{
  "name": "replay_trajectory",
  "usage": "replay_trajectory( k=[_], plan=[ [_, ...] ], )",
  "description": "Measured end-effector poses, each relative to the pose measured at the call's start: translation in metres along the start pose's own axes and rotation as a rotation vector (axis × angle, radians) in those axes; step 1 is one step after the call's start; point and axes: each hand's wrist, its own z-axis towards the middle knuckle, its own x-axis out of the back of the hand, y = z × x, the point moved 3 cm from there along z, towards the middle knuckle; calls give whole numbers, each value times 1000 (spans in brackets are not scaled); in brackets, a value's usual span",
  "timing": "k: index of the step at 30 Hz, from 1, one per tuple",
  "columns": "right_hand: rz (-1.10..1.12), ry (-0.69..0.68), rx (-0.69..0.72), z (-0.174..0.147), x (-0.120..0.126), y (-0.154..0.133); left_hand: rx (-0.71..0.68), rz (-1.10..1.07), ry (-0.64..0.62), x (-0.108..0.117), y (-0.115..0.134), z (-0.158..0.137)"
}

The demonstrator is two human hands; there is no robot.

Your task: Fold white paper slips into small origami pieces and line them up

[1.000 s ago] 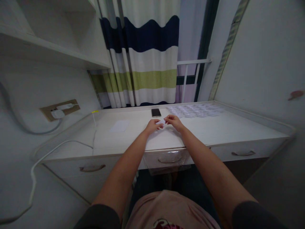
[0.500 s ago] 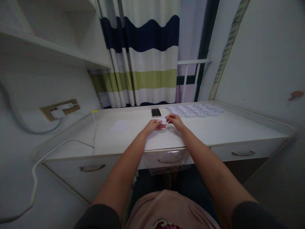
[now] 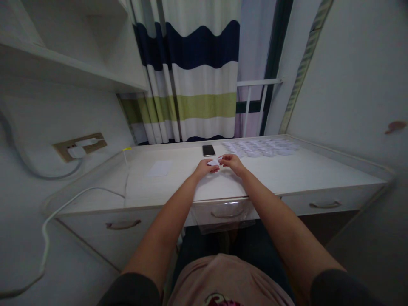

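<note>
Between my two hands, just above the white desk [image 3: 178, 187], is a small folded piece of white paper [image 3: 213, 162]. My left hand [image 3: 205, 167] is closed on its left side, with the thumb on top. The fingertips of my right hand [image 3: 231, 162] pinch its right edge. Flat on the desk to the left lies a stack of white paper [image 3: 160, 168]; whether it is one sheet or more I cannot tell. Rows of white folded paper pieces [image 3: 261, 147] are spread out at the back right.
A black phone [image 3: 208, 150] lies behind my hands. On the left a white cable [image 3: 92, 188] crosses the desk edge, below a wall socket [image 3: 79, 146]. Clear plastic [image 3: 223, 216] hangs over the middle drawer. A striped curtain [image 3: 204, 80] hangs behind the desk.
My right hand has moved slightly left, closer to my left hand. The paper between them has turned and lies flatter.
</note>
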Motion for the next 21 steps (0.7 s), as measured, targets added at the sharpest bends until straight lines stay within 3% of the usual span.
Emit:
replay_trajectory(
  k=[7, 13, 21],
  plan=[
    [-42, 53, 7, 5, -4, 11, -104, 203, 162, 5, 0, 3],
    [14, 60, -29, 3, -4, 10, -49, 137, 57, -2, -3, 3],
    [19, 49, -20, 3, -6, 9, -25, 28, 75, 0, -3, 5]
  ],
)
